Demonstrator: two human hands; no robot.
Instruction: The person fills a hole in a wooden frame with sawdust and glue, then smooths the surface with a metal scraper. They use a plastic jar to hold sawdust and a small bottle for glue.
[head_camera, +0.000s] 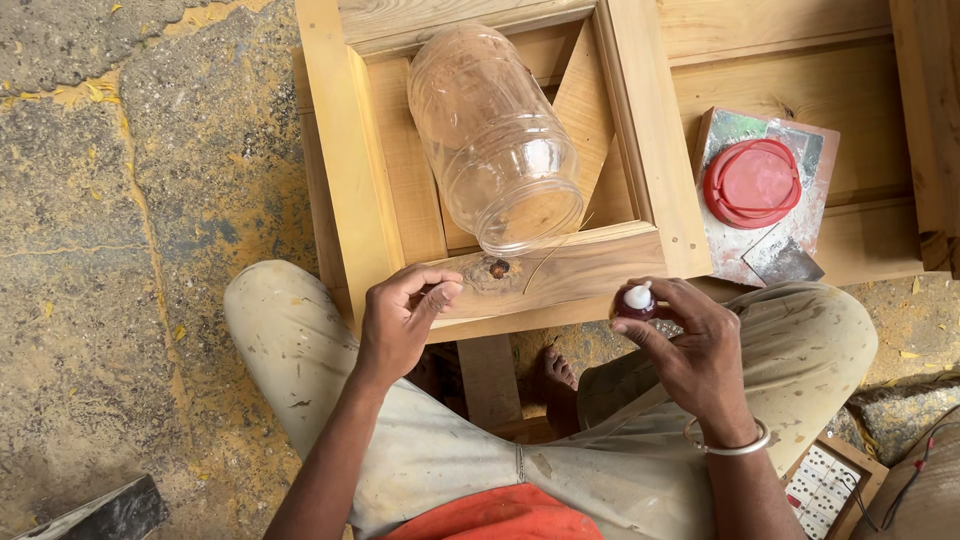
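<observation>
Glue bottle, perhaps, in right hand

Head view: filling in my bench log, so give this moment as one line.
left hand: fingertips pinched by dark knot on wooden frame | right hand: holds small white-tipped bottle | clear plastic jar: lying on frame, lidless

A rough grey concrete floor, cracked and streaked with yellow dust, fills the left side under flat daylight. Pale wooden panelled boards lie across the top right, and a dark grey block sits at the bottom left corner
</observation>
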